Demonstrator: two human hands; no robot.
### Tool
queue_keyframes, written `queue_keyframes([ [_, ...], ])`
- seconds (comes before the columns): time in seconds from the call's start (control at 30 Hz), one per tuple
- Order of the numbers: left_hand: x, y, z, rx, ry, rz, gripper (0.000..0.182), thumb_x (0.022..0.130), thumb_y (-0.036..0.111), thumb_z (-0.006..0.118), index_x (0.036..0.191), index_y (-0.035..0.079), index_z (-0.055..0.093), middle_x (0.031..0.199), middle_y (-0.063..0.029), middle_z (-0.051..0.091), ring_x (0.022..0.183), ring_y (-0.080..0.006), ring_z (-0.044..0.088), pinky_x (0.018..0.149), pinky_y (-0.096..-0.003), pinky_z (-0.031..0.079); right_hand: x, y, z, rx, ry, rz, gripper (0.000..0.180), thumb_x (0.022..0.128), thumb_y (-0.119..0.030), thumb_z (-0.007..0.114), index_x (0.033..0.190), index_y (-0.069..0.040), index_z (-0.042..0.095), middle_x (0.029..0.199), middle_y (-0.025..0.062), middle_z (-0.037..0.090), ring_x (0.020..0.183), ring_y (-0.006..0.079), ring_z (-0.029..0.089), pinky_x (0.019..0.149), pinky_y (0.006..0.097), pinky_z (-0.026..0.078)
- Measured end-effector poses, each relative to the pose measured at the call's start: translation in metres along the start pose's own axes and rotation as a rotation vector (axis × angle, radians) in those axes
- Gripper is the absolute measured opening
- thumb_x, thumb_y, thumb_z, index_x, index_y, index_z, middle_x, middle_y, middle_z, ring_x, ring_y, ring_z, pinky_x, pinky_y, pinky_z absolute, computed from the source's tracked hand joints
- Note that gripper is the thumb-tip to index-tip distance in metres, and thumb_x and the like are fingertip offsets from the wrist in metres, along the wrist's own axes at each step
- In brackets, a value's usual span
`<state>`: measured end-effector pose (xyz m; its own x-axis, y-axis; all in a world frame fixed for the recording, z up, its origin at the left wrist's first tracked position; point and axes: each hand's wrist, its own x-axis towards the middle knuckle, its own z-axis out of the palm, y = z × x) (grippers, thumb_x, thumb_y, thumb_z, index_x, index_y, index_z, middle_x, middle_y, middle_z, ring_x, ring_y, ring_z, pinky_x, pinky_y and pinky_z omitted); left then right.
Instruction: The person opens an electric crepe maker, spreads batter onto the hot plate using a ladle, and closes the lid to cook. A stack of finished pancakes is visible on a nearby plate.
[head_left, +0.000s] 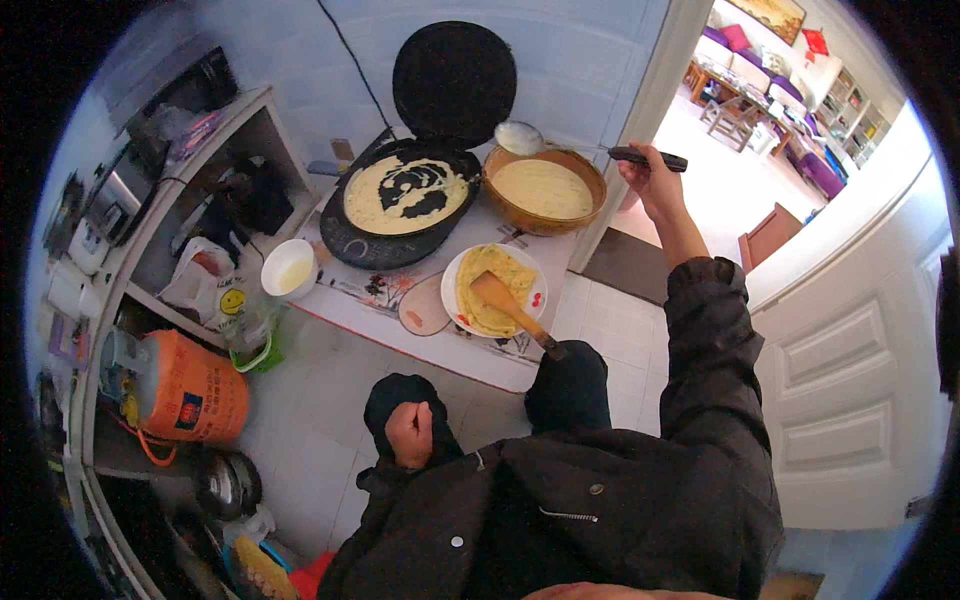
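Observation:
My right hand (651, 180) grips the black handle of a metal ladle (519, 138), its bowl above the left rim of a brown basin. Pale batter (541, 187) fills much of this basin (598, 201). To its left, an electric griddle (375, 253) has its round black lid (454, 82) raised. A ring of batter (367, 196) covers its plate unevenly, with dark bare patches in the middle. My left hand (410, 435) rests on my left knee, fingers curled, with nothing visible in it. Before me, folded pancakes (480, 281) lie on a white plate (448, 294) under a wooden spatula (506, 300).
A white bowl (289, 268) with a little yellowish liquid stands at the low table's (442, 358) left edge. An orange bag (199, 390) and a shelf unit (202, 116) line the left side. A power cord (349, 56) runs up the wall. A doorway and white door (832, 405) are at right.

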<state>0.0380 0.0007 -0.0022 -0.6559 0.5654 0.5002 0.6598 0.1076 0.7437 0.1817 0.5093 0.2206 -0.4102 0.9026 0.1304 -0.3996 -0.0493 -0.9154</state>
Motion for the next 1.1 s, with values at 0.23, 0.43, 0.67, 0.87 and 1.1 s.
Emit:
queue_keyframes([
  [0.23, 0.003, 0.005, 0.002, 0.028, -0.024, 0.026, 0.028, 0.093, 0.013, 0.063, 0.069, 0.002, 0.052, 0.065, -0.0157, 0.052, 0.059, -0.0353, 0.052, 0.054, -0.0425, 0.039, -0.027, 0.033, -0.021, -0.672, -0.19, -0.338, 0.021, 0.09, -0.017, 0.071, 0.104, -0.001, 0.07, 0.08, 0.0044, 0.069, 0.068, 0.0104, 0.062, 0.063, 0.0254, 0.051],
  [0.43, 0.001, 0.001, 0.0, 0.047, -0.038, 0.017, 0.028, 0.094, 0.013, 0.062, 0.07, 0.002, 0.053, 0.065, -0.0149, 0.053, 0.06, -0.0341, 0.054, 0.054, -0.0417, 0.04, -0.037, 0.053, -0.015, -0.738, -0.148, -0.318, 0.024, 0.089, -0.021, 0.071, 0.105, -0.003, 0.07, 0.084, 0.0049, 0.07, 0.072, 0.0128, 0.064, 0.068, 0.0285, 0.053],
  [0.67, -0.001, -0.004, 0.001, 0.055, -0.021, 0.023, 0.027, 0.093, 0.013, 0.063, 0.07, 0.002, 0.055, 0.066, -0.0139, 0.054, 0.06, -0.033, 0.054, 0.054, -0.0404, 0.04, -0.026, 0.036, -0.015, -0.229, 0.143, -0.07, 0.021, 0.087, -0.017, 0.071, 0.093, 0.002, 0.065, 0.077, 0.009, 0.067, 0.058, 0.0154, 0.064, 0.051, 0.0273, 0.054],
  [0.87, -0.001, -0.001, 0.002, 0.044, -0.017, 0.027, 0.027, 0.094, 0.014, 0.062, 0.07, 0.002, 0.055, 0.066, -0.0146, 0.053, 0.06, -0.0335, 0.054, 0.054, -0.0409, 0.04, -0.027, 0.015, -0.014, -0.183, 0.155, -0.088, 0.02, 0.089, -0.018, 0.067, 0.092, 0.002, 0.065, 0.077, 0.0119, 0.069, 0.056, 0.016, 0.065, 0.051, 0.0271, 0.055],
  [1.1, 0.0, -0.003, 0.003, 0.048, -0.023, 0.03, 0.027, 0.094, 0.013, 0.062, 0.071, 0.001, 0.054, 0.066, -0.0161, 0.051, 0.06, -0.035, 0.052, 0.054, -0.0412, 0.04, -0.022, 0.017, -0.02, -0.119, 0.172, -0.051, 0.022, 0.089, -0.019, 0.068, 0.094, 0.003, 0.065, 0.076, 0.0126, 0.069, 0.055, 0.0164, 0.066, 0.051, 0.0264, 0.056],
])
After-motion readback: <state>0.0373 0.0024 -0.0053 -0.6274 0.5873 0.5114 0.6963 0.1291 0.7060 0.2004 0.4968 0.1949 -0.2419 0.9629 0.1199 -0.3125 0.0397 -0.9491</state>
